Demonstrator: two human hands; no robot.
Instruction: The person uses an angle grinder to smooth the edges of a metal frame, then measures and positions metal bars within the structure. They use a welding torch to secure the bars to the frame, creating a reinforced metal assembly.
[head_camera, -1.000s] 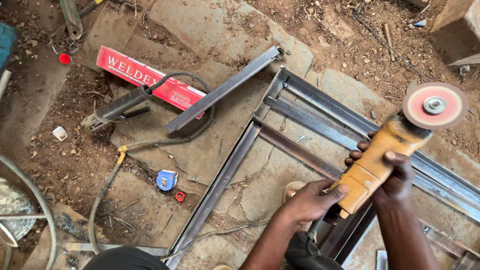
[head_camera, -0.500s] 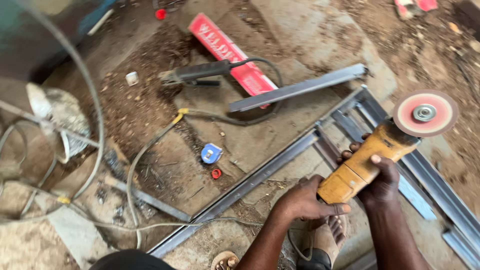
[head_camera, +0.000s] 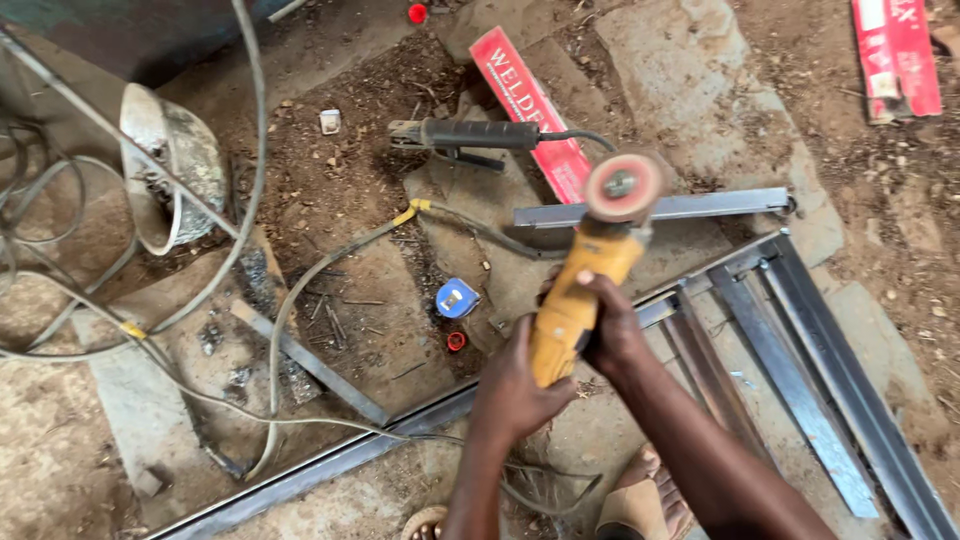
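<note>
Both hands hold a yellow-bodied angle grinder (head_camera: 580, 290) fitted with a round reddish abrasive disc (head_camera: 622, 187). The left hand (head_camera: 515, 385) grips the rear end of the grinder body, fingers wrapped and clamped around it. The right hand (head_camera: 612, 330) grips the body just ahead of the left hand, fingers closed over the housing. The grinder points away from the person, disc face up, above the stone-and-dirt ground (head_camera: 350, 300).

The disc sits over a loose grey steel bar (head_camera: 700, 207) that lies across the corner of a grey welded steel frame (head_camera: 800, 350); whether the disc touches the bar cannot be determined. A long frame rail (head_camera: 330, 470) runs toward the lower left.

Beyond the disc lie a black-handled welding electrode holder (head_camera: 480, 133) and a red rectangular electrode box (head_camera: 530, 110). A blue tape measure (head_camera: 457, 298) lies left of the grinder. Grey cables (head_camera: 300, 290) trail across the ground at left. A sandalled foot (head_camera: 645, 500) shows at the bottom edge.
</note>
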